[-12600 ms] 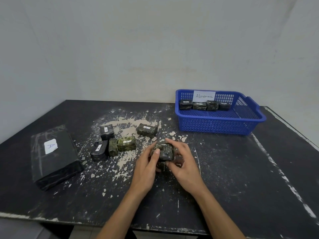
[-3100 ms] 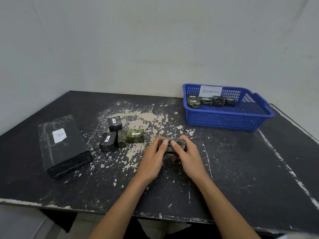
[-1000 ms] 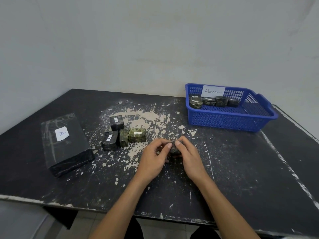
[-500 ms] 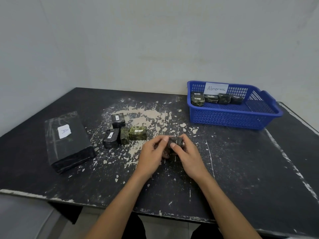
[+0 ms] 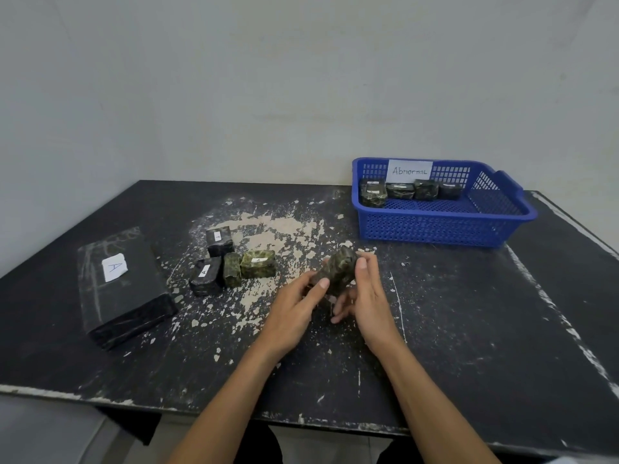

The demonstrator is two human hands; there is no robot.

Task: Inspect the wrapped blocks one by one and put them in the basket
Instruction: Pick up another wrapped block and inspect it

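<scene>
Far left: large flat black film-wrapped slab (image 5: 122, 284) with a white "A" label, well apart from the work, not in the way.
Next: cluster of four small dark green-black wrapped blocks (image 5: 231, 264), touching or just beside each other, waiting on the worn black table (image 5: 469, 323).
Centre: left hand (image 5: 293, 311) and right hand (image 5: 370, 298) both grip one dark mottled wrapped block (image 5: 337, 270), lifted off the table and tilted. Left thumb sits on the near end, right thumb on the upper right edge; the other fingers are partly hidden underneath.
Handling, my guess: rigid and compact, light enough for one hand. Glossy film looks slippery, so pinch across the two long flat faces, not the corners or the wrap folds.
Right: blue perforated plastic basket (image 5: 432, 229), paper label "Abnormal" (image 5: 409, 170), row of four wrapped blocks (image 5: 407, 193) along its back wall. Front floor is free. Path from the hands to the basket looks unobstructed; only the front rim needs clearing.
</scene>
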